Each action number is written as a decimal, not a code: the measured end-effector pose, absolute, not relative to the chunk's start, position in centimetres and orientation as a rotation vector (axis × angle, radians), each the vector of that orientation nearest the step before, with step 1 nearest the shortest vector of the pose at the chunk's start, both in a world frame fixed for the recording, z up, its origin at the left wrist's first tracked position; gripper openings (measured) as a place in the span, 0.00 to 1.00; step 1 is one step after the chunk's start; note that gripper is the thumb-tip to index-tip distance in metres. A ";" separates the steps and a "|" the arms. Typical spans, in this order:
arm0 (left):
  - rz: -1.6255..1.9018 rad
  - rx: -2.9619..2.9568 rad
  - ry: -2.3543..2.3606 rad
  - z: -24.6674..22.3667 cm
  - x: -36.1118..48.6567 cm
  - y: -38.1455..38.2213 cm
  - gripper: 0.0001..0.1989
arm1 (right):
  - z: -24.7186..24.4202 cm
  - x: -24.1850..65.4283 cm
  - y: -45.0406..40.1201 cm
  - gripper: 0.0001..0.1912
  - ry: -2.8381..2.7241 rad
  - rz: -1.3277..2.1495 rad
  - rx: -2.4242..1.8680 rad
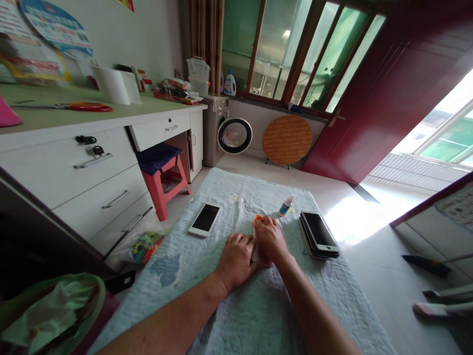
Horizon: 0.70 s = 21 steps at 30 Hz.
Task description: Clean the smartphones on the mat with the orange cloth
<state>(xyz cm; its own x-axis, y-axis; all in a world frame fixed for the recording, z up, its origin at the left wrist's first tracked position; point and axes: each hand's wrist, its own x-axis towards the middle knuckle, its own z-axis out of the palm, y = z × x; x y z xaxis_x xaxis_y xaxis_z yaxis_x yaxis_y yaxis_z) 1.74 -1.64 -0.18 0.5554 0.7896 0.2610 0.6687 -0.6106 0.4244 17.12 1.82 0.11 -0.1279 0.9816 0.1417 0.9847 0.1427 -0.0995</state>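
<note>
On the pale blue cloth [236,187], a light-coloured flat object [259,254], perhaps a phone, lies mostly hidden under my hands. My left hand [236,259] holds its left side, fingers bent and thumb along the near end. My right hand [271,239] is closed on an orange cloth [257,219] and presses it on the object's far part. A white phone [205,219] with a dark screen lies to the left. Beyond my right hand stands a small bottle [286,206] with a blue-green label. Stacked phones [320,234] lie at the right.
A white-fronted desk [99,167] runs along the left, with a red stool [168,182] beside it. A waste bin [99,296] stands at the lower left. Further back are a washing machine [214,143] with its door open and a round wooden board [287,139].
</note>
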 end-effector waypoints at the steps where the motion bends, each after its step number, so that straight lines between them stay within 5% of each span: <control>1: 0.630 2.520 1.210 -0.2 1.7 -1.6 0.27 | 0.1 17.3 1.7 0.12 -2.242 -0.030 -1.966; 21: 0.630 2.515 1.218 -0.4 1.8 -1.7 0.28 | 0.8 17.7 1.0 0.13 -2.194 0.071 -1.966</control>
<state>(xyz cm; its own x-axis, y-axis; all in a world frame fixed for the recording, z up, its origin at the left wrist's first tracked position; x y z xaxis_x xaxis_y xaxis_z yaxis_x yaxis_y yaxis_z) 1.75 -1.68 -0.40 0.5503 0.7925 0.2628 0.6723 -0.6072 0.4235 17.69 0.97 0.76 -0.0996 0.9887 0.1124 0.9793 0.1174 -0.1647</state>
